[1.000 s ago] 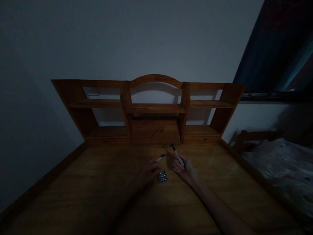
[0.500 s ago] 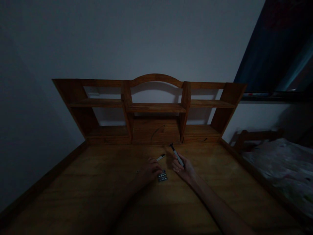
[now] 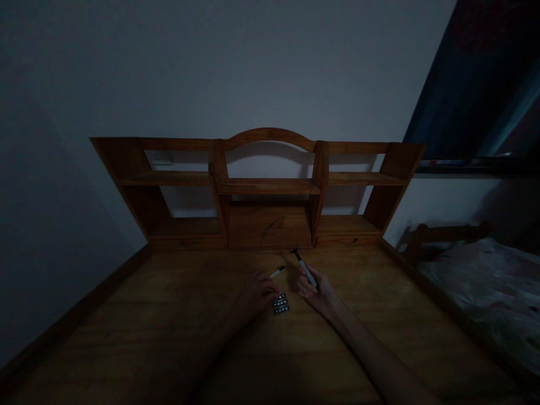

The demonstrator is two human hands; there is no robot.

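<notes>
My right hand is closed round the pale grey handle of a razor. Its dark, T-shaped head points up and away from me, above the tabletop. My left hand rests low over the table with its fingers curled and thumb drawn in, gripping the upper left edge of a small dark case. Rows of several shiny pieces show in this case; its far left corner is covered by my fingers. Just beyond my left fingertips lies a short, slim white object with a dark end; its kind is too small to tell.
The wooden tabletop has raised side edges. A wooden shelf unit stands along its back, against a pale wall. To the right are a dark blue curtain and a heap under clear plastic. The light is dim.
Hardly anything differs. The razor's head has shifted very slightly left, and my left fingers have moved slightly at the case, uncovering a little more of its far edge.
</notes>
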